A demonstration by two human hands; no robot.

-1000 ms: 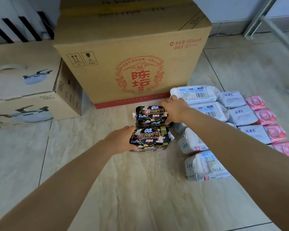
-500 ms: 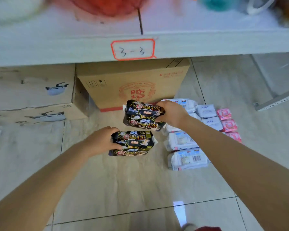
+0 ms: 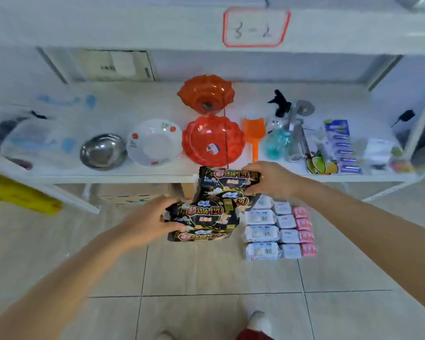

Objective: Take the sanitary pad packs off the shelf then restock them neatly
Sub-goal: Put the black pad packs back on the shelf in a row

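Black lower packs [image 3: 203, 222] fill the left grip [image 3: 149, 220], upper packs [image 3: 227, 182] the right grip [image 3: 271, 179], both clenched.

Stacked black packs [image 3: 204, 218] fill my left hand [image 3: 147, 220], a second black pair [image 3: 226, 182] my right hand [image 3: 272, 179]; white packs [image 3: 261, 233] lie in rows on the floor below it.

The lower black packs [image 3: 201, 222] that my left hand [image 3: 147, 219] grips are glossy printed plastic film, crinkled at the sealed ends; the upper black packs [image 3: 227, 181] in my right hand [image 3: 272, 179] wear the same slick wrap; the white packs [image 3: 261, 233] look a duller, softer film, the pink packs [image 3: 304, 224] beside them slightly shinier. The shelf [image 3: 138, 104] is white and matt; on it the metal bowl [image 3: 102, 150] is polished bright, the white dish [image 3: 153, 143] smooth and glazed-looking, the orange bowls [image 3: 212, 141] clear glossy plastic, the orange scoop [image 3: 254, 133] duller plastic. The floor tiles [image 3: 206, 271] are smooth with a faint sheen.
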